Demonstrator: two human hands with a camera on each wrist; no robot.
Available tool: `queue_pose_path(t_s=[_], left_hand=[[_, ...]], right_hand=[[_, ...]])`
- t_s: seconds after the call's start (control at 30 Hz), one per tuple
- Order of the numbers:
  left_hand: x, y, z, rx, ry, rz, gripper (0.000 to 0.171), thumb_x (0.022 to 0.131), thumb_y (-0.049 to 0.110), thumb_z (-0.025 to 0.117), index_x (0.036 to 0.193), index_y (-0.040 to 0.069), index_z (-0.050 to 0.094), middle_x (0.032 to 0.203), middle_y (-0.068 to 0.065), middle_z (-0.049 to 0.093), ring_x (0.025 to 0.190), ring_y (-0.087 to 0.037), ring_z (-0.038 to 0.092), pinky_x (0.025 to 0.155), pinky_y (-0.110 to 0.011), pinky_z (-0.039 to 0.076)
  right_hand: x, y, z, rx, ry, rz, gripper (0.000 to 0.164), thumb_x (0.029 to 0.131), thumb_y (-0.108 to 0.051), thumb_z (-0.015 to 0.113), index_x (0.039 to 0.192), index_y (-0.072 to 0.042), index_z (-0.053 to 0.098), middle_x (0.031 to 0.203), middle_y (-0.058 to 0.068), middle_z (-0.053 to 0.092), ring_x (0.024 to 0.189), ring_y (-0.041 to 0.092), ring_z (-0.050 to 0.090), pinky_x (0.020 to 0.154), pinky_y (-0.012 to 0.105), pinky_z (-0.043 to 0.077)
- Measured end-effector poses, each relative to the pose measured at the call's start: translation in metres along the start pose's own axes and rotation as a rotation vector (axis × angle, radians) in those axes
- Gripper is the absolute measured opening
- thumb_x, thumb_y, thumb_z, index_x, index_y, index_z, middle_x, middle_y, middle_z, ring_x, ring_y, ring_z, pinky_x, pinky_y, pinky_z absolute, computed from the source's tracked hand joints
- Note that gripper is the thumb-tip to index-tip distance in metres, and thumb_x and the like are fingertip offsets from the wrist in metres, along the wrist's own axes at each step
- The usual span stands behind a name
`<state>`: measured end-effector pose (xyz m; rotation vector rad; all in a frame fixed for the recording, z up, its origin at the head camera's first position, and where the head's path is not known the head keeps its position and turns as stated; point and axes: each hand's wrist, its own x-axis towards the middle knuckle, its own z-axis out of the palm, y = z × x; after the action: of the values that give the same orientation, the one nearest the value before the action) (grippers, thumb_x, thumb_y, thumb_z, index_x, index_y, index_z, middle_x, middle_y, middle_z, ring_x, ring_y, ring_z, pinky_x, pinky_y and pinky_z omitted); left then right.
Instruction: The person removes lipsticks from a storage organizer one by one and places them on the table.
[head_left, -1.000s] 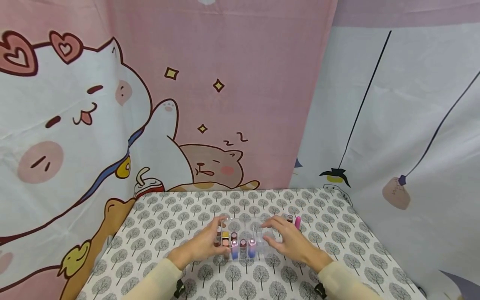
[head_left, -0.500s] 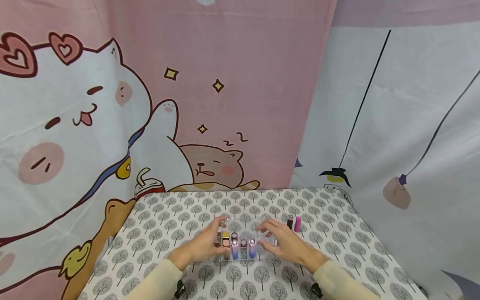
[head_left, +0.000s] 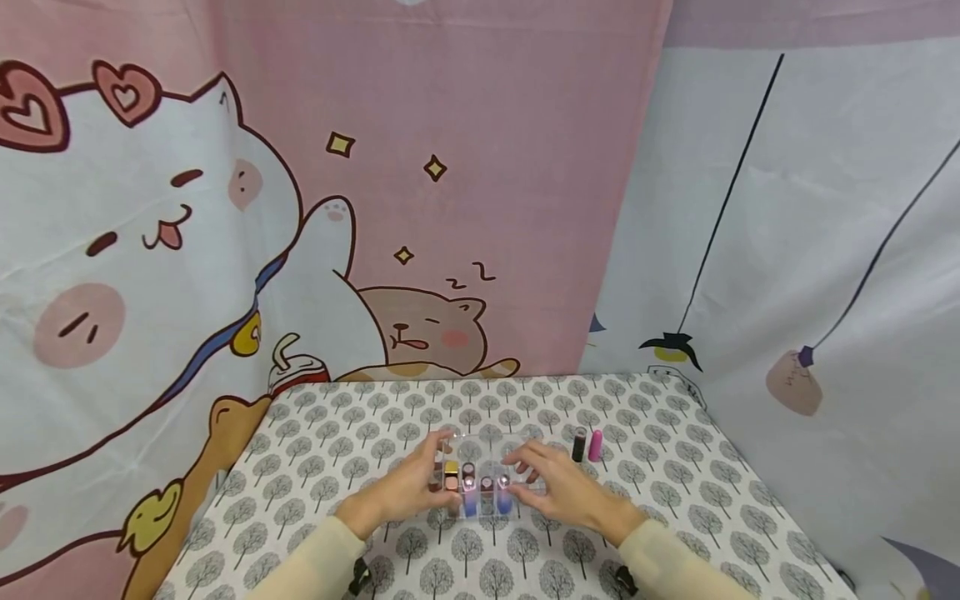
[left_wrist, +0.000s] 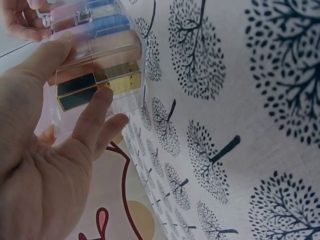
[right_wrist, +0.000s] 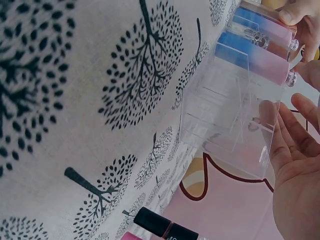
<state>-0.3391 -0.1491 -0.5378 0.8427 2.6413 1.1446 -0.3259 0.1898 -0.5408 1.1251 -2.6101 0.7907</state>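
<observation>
A clear plastic lipstick organizer [head_left: 491, 454] stands on the table, with several lipsticks in its left compartments. At its left end, my left hand [head_left: 408, 487] grips it between thumb and fingers, beside a black-and-gold lipstick [left_wrist: 97, 85]. My right hand [head_left: 566, 487] is over the right part, fingers spread and slightly bent. Its thumb is close to the knobbed cap of a pink-and-blue lip tube [right_wrist: 255, 57]; whether they touch I cannot tell. The fingers of that hand lie behind the clear wall in the right wrist view. The organizer's right compartments hold no lipsticks.
A dark lipstick tube [head_left: 579, 445] and a bright pink tube [head_left: 596, 446] stand on the table to the right, behind my right hand. A tree-print cloth [head_left: 337, 450] covers the table. Cartoon-print curtains [head_left: 525, 208] rise behind and at both sides.
My right hand has moved left along the organizer, from its right end to near the rightmost pink-and-blue tube. The dark tube has come into fuller view. My left hand keeps its grip.
</observation>
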Motion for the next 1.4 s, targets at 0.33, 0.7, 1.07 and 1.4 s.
queue_pose_path(t_s=[0.33, 0.7, 1.07, 1.4], left_hand=[[-0.001, -0.001, 0.0, -0.012, 0.0, -0.017, 0.115, 0.097, 0.027, 0.097, 0.183, 0.015, 0.021, 0.169, -0.028, 0.055, 0.128, -0.028, 0.075, 0.105, -0.035, 0.072], [-0.003, 0.0, 0.001, 0.001, -0.005, -0.028, 0.116, 0.098, 0.03, 0.096, 0.184, 0.016, 0.021, 0.169, -0.026, 0.056, 0.126, -0.025, 0.075, 0.108, -0.041, 0.071], [-0.003, 0.001, 0.001, 0.042, 0.005, -0.026, 0.115, 0.098, 0.033, 0.096, 0.184, 0.017, 0.021, 0.169, -0.025, 0.056, 0.128, -0.029, 0.075, 0.11, -0.048, 0.071], [-0.002, -0.001, 0.002, 0.071, 0.01, -0.021, 0.115, 0.099, 0.036, 0.095, 0.184, 0.017, 0.02, 0.171, -0.024, 0.055, 0.132, -0.031, 0.074, 0.113, -0.053, 0.069]], right_hand=[[0.004, -0.003, 0.008, 0.039, -0.044, 0.033, 0.039, 0.11, -0.028, 0.082, 0.144, -0.011, 0.075, 0.132, 0.001, 0.08, 0.108, 0.009, 0.076, 0.094, 0.029, 0.072], [0.003, -0.005, 0.014, 0.069, -0.048, 0.049, 0.037, 0.111, -0.028, 0.082, 0.143, -0.011, 0.076, 0.13, -0.001, 0.08, 0.107, 0.004, 0.075, 0.09, 0.022, 0.07], [0.003, -0.004, 0.018, 0.061, -0.043, 0.042, 0.035, 0.111, -0.025, 0.081, 0.143, -0.01, 0.076, 0.136, 0.002, 0.08, 0.108, 0.006, 0.077, 0.094, 0.023, 0.07], [0.003, -0.004, 0.017, 0.043, -0.027, 0.034, 0.03, 0.113, -0.025, 0.08, 0.139, -0.012, 0.077, 0.133, 0.001, 0.081, 0.104, -0.001, 0.074, 0.091, 0.02, 0.07]])
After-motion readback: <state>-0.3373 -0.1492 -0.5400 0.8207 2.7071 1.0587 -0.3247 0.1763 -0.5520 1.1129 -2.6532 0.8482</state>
